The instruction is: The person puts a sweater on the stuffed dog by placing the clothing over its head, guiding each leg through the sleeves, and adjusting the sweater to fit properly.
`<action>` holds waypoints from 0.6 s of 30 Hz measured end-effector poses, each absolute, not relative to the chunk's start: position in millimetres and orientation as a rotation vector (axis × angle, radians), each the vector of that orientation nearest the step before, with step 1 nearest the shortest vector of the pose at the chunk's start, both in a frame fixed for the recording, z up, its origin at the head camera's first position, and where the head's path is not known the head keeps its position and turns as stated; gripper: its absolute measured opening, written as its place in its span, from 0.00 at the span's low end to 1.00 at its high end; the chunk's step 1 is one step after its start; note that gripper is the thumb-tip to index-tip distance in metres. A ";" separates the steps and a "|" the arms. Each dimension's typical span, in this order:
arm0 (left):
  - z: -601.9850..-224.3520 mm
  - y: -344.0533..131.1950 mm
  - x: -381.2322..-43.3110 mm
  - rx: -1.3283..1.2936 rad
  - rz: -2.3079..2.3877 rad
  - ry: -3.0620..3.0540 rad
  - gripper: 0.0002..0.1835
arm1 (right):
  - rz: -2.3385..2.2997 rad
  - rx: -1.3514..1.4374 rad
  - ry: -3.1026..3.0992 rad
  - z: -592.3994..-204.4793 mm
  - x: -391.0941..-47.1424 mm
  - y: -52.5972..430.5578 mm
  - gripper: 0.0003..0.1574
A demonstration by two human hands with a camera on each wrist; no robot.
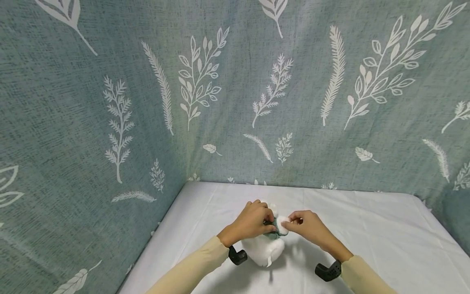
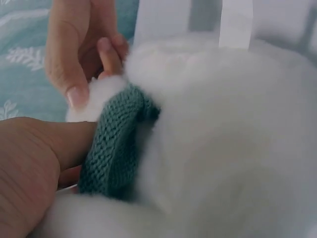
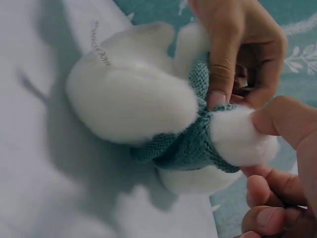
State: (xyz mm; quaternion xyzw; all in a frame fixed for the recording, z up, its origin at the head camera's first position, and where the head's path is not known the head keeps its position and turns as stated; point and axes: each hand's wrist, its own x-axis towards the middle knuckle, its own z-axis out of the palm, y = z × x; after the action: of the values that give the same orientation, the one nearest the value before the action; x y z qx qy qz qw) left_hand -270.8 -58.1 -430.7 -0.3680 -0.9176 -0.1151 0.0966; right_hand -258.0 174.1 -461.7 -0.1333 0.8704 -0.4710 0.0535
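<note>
A white plush toy (image 1: pixel 261 250) in a teal knitted garment (image 3: pixel 185 144) is between both hands above the white table. Bent over the garment, my left hand (image 1: pixel 254 222) pinches its knit edge, with the thumb against the teal band in the left wrist view. My right hand (image 1: pixel 312 229) pinches a short white limb (image 3: pixel 238 136) of the toy that sticks out of the garment. A white label (image 2: pixel 237 24) hangs from the toy's body; printed lettering shows in the right wrist view. The toy's face is hidden.
The white-covered table (image 1: pixel 367 228) spreads under the toy and out to both sides. Blue-green curtains (image 1: pixel 227 102) with white leaf prints stand behind it and at the left. A black wrist device (image 1: pixel 328 270) sits on each wrist.
</note>
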 end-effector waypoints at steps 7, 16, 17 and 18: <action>-434.6 -53.8 -269.8 -1.067 -0.222 -2.699 0.05 | -1.342 -0.508 2.721 -462.9 -254.9 173.7 0.16; -432.9 -62.4 -270.4 -1.032 -0.165 -2.728 0.10 | -1.409 -0.360 2.643 -463.4 -254.6 175.6 0.13; -432.3 -63.6 -270.2 -1.036 -0.175 -2.730 0.11 | -1.407 -0.343 2.636 -463.4 -254.3 176.4 0.12; -432.4 -64.5 -270.1 -1.040 -0.184 -2.731 0.11 | -1.406 -0.328 2.629 -463.3 -253.9 177.0 0.12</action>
State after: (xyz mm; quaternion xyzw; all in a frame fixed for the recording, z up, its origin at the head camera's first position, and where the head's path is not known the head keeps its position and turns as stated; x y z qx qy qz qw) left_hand -270.1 -64.5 -432.4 -0.3531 -0.9274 -0.0625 0.1064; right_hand -253.9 177.0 -463.3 -0.1091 0.8743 -0.4677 0.0708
